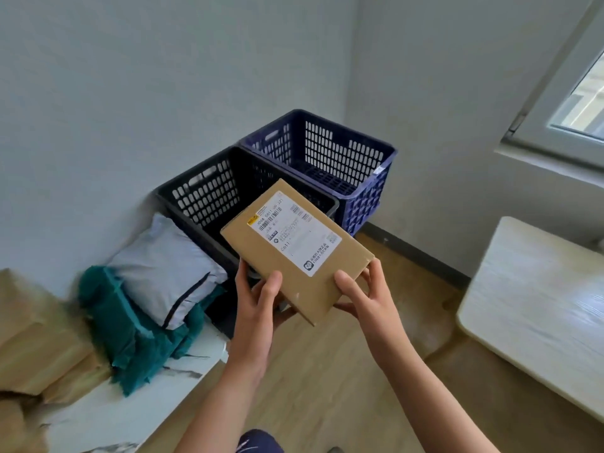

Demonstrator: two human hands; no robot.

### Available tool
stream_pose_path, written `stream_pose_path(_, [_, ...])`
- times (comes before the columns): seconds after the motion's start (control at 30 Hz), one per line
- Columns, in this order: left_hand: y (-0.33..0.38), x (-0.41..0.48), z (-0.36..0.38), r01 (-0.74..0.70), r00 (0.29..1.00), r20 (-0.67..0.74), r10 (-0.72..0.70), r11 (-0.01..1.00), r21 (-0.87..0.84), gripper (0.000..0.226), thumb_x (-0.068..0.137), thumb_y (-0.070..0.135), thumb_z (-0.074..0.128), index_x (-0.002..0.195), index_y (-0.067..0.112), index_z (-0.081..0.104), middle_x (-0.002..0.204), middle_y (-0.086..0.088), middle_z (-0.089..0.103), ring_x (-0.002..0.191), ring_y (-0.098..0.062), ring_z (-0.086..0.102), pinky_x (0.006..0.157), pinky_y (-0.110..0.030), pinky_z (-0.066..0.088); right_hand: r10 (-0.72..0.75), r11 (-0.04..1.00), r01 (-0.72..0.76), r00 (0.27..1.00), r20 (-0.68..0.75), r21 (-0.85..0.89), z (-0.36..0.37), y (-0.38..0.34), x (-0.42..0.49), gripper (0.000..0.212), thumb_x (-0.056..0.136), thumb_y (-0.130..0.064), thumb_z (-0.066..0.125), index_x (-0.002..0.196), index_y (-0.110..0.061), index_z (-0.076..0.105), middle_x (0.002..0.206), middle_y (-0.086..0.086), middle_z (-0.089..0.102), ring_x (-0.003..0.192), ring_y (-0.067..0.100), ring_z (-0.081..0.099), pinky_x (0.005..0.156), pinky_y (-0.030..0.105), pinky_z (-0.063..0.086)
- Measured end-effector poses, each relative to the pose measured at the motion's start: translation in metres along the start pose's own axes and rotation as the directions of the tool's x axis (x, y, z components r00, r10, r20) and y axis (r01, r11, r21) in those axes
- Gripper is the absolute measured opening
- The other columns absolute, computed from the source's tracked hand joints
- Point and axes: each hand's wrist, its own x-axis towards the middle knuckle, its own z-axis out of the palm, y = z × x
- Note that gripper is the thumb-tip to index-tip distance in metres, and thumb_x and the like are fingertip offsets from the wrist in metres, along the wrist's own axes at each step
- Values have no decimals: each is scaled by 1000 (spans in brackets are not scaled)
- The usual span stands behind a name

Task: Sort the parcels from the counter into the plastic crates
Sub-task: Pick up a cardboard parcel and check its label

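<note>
A flat brown box (295,256) is held up in the air by both hands. The near left edge is gripped by the left hand (258,302), with the thumb laid on top. The near right corner is pinched by the fingers (377,276) of the right hand (362,295). The white label (294,230) is turned up. The long side of the box is pointed away and to the left, from the right hand toward the black crate (196,184). The far end seems to be held above that crate's near corner, so it is the closer one. The blue crate (327,148) is set behind it, further off to the right. More parcels are left on the tabletop (130,403), such as a grey bag (163,269) on a green one (130,335).
</note>
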Motion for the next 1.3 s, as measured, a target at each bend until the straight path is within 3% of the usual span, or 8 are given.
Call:
stream_pose_path(0.27, [7, 77, 5, -38, 999, 29, 38, 999, 21, 77, 89, 52, 65, 159, 44, 33, 135, 7, 69, 126, -15, 66, 107, -54, 53, -17, 1000, 18, 999, -36, 8, 16, 2, 66, 59, 81, -56, 75, 133, -42, 51, 125, -21, 69, 111, 12, 71, 95, 45, 62])
stream_pose_path(0.4, [20, 140, 1, -104, 993, 66, 101, 994, 42, 68, 96, 48, 55, 160, 39, 33, 135, 13, 68, 126, -9, 64, 102, -37, 54, -26, 999, 24, 999, -47, -30, 33, -6, 121, 47, 88, -49, 66, 132, -41, 51, 122, -18, 69, 112, 11, 71, 89, 34, 62])
stream_pose_path(0.57, [39, 224, -17, -57, 998, 33, 56, 997, 44, 54, 106, 51, 50, 156, 35, 42, 133, 21, 68, 123, 1, 64, 101, -29, 53, 32, 996, -37, 998, -52, -83, 63, -23, 199, 46, 95, -55, 61, 125, -20, 58, 115, -7, 73, 113, 20, 70, 97, 46, 59])
stream_pose_path(0.73, [28, 292, -49, 42, 997, -62, -35, 992, 116, 36, 110, 47, 43, 144, 39, 53, 113, 25, 74, 104, 11, 68, 76, -4, 50, 111, 979, -104, 993, 31, -174, 108, -18, 265, 55, 87, -55, 62, 122, -13, 56, 105, -12, 77, 107, 10, 72, 94, 40, 59])
stream_pose_path(0.9, [-1, 329, -82, 159, 978, -170, -125, 967, 202, 45, 99, 67, 40, 137, 51, 57, 133, 4, 62, 124, -9, 61, 103, -35, 54, 247, 934, -200, 960, 129, -296, 143, 11, 314, 52, 91, -55, 64, 123, -14, 55, 114, 0, 75, 107, 13, 73, 89, 36, 61])
stream_pose_path(1.13, [-18, 336, -94, 284, 941, -255, -221, 928, 243, 53, 104, 40, 48, 154, 32, 33, 145, 16, 50, 134, -5, 49, 97, -10, 40, 440, 863, -317, 855, 274, -394, 171, 69, 375, 46, 96, -51, 67, 131, -24, 57, 129, 5, 68, 120, 26, 68, 98, 45, 60])
stream_pose_path(1.2, [-19, 341, -92, 317, 920, -320, -225, 909, 271, 79, 94, 51, 47, 164, 27, 17, 161, 9, 38, 148, -14, 37, 118, -34, 38, 490, 838, -346, 817, 304, -422, 176, 88, 389, 42, 97, -50, 67, 132, -27, 58, 133, 5, 66, 122, 27, 66, 100, 46, 59])
stream_pose_path(1.3, [-22, 347, -88, 343, 906, -370, -204, 867, 361, 68, 93, 47, 45, 156, 28, 28, 158, 9, 37, 149, -20, 34, 120, -48, 38, 558, 805, -395, 758, 338, -443, 185, 112, 404, 42, 97, -45, 69, 133, -25, 58, 134, 9, 65, 124, 28, 64, 100, 49, 59])
